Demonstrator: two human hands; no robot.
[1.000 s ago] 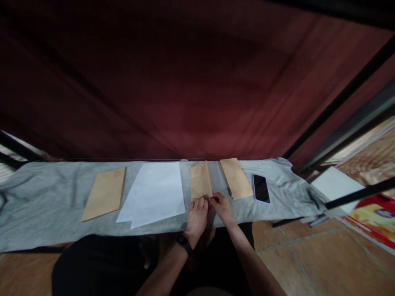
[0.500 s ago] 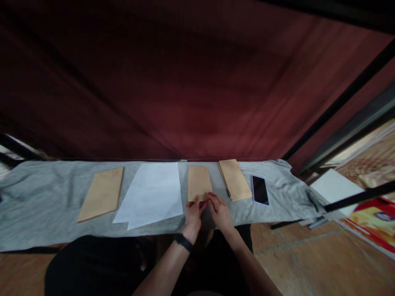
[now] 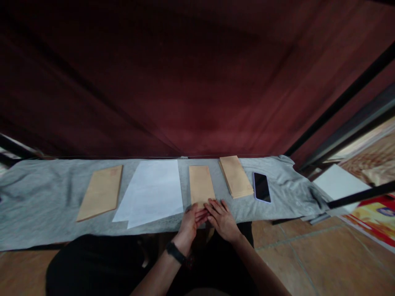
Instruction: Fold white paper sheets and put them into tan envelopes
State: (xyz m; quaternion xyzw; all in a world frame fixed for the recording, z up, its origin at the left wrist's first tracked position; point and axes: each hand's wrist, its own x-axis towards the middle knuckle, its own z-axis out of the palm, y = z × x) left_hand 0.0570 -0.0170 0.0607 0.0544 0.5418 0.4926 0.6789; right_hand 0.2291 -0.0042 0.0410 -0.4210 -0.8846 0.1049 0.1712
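One illegible reddish mark point(image 3: 116, 171) tops the leftmost envelope point(image 3: 100, 193), while the middle envelope point(image 3: 202, 185) extends forward from the right hand point(image 3: 226, 224), loosely splayed, and left hand point(image 3: 189, 224), grip unclear.

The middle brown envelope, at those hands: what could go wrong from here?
The middle brown envelope might crease at its near end, where the left hand and right hand meet. The overlapping white sheets lie close to the left hand, so a bump could shift them.

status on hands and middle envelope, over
Left hand, right hand at near end of middle envelope, left grip unclear. Envelope on grey cloth. White sheets left, brown stack and phone right.
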